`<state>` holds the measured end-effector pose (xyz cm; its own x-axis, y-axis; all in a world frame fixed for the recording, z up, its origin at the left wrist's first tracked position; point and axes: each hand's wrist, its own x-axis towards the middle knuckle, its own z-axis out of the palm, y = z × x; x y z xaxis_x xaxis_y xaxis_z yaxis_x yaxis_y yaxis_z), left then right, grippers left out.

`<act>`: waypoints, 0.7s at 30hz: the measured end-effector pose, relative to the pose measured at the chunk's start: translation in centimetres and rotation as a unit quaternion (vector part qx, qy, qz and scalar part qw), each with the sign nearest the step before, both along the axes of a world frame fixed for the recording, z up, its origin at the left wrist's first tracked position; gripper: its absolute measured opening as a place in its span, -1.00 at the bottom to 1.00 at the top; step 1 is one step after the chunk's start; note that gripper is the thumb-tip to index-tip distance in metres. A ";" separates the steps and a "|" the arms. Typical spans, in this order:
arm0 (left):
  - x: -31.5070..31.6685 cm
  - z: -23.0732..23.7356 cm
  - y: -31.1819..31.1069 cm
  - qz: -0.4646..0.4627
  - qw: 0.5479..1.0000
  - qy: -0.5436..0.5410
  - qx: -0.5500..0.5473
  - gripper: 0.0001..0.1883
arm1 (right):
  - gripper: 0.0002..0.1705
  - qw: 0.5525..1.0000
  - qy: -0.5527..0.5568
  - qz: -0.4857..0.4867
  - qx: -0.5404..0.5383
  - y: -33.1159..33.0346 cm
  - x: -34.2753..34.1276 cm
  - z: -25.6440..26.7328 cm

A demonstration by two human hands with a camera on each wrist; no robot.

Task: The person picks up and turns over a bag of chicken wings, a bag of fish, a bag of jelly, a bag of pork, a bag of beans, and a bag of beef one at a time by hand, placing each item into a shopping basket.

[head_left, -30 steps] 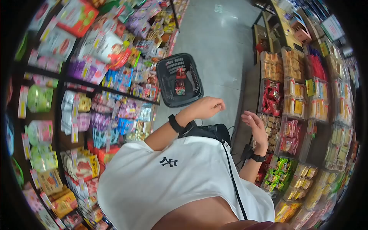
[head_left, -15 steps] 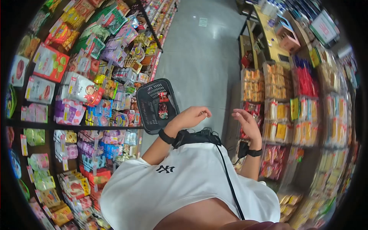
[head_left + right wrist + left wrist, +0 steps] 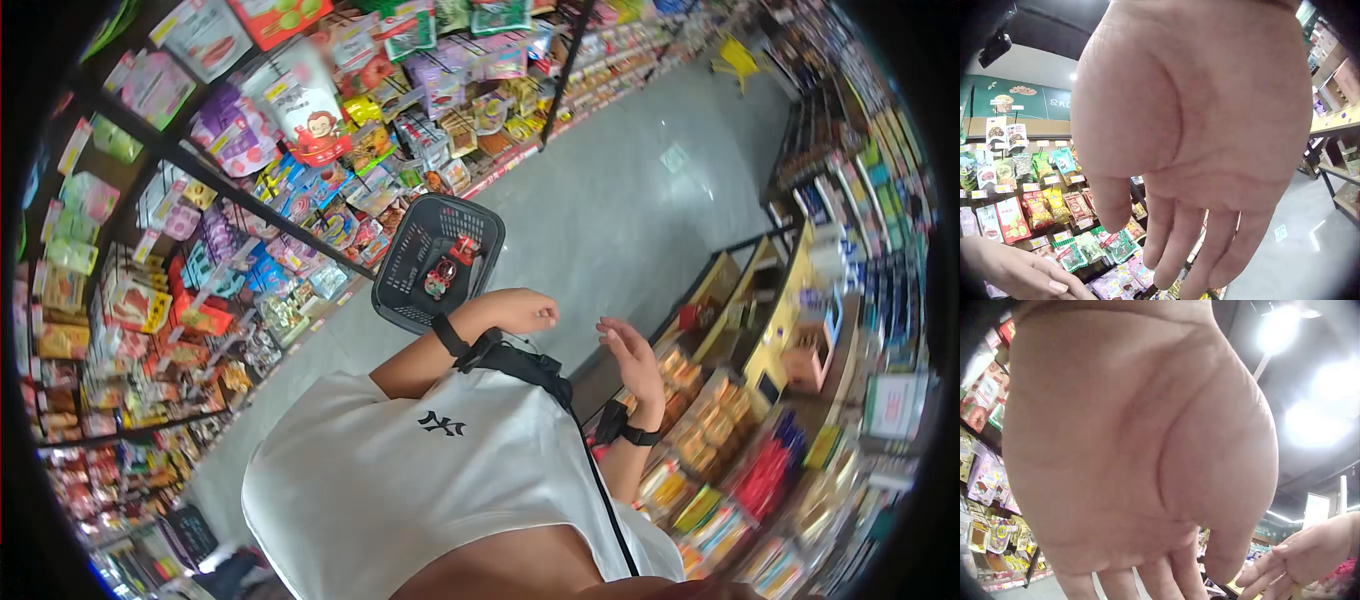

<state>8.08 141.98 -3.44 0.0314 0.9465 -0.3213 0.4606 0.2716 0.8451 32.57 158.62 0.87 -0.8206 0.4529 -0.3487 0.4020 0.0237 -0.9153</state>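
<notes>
My left hand [image 3: 522, 310] is held in front of the waist, fingers loosely bent, with nothing in it. Across from it, my right hand [image 3: 636, 362] is raised, also holding nothing, fingers loosely extended. A gap separates the two. Just beyond the left forearm is a black basket [image 3: 410, 268] with red packets [image 3: 464, 249] inside; whether it hangs from the arm or stands on the floor, I cannot tell. Each wrist view shows a bare palm, left [image 3: 1141, 444] and right [image 3: 1210, 119], with the fingers pointing down and the other hand near the frame's edge.
Racks of bagged snacks [image 3: 315, 115] line the left side. On the right are bins of wrapped goods [image 3: 705, 430] and a yellow-topped counter [image 3: 790, 300]. Grey floor [image 3: 600, 210] runs between them, with a yellow object [image 3: 738, 60] far off.
The head view has turned, so the aisle now slants to the upper right and the far yellow object shows. Both hands stay in front of the waist, empty.
</notes>
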 end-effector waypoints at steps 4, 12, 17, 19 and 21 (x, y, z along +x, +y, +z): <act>-3.0 -0.3 2.9 0.049 0.998 0.005 0.030 -0.60 | -0.49 1.000 0.009 0.018 0.000 4.7 -4.7 1.5; -7.1 -0.2 4.8 0.126 0.992 0.029 0.000 -0.60 | -0.46 0.991 -0.003 0.130 -0.014 10.6 -13.6 -0.6; -8.5 -0.6 4.5 0.218 0.975 0.024 -0.024 -0.62 | -0.41 0.975 -0.034 0.219 -0.028 14.3 -19.9 -1.9; -8.6 -1.6 5.1 0.280 0.959 0.035 -0.008 -0.65 | -0.42 0.963 -0.026 0.267 -0.029 16.4 -22.5 -2.3; -9.2 -2.6 6.3 0.275 0.960 0.047 -0.007 -0.64 | -0.43 0.951 -0.020 0.306 -0.026 18.3 -25.0 -2.2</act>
